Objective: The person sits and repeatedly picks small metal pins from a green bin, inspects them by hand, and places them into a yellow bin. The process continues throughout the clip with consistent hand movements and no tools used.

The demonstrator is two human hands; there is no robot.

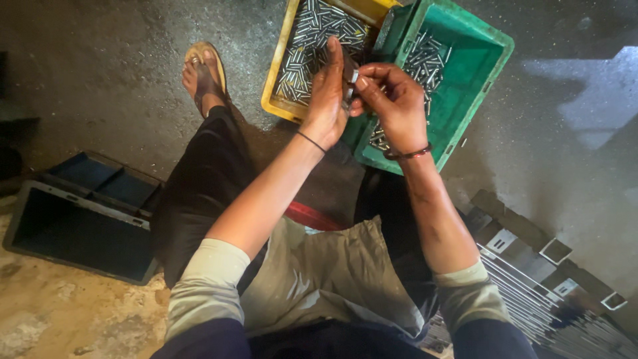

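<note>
Pinching a small metal part (pixel 350 81), the left hand (pixel 327 100) and right hand (pixel 392 100) were held together above the yellow crate (pixel 282 63) and green crate (pixel 465 86), both filled with small metal pins (pixel 312 40). A dark bin (pixel 80 226) was seen at left, metal strips (pixel 531 286) at right.

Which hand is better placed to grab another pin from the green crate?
Probably the right hand: it hangs directly over the pins in the green crate. The left hand grips a small metal piece, over the yellow crate.
</note>
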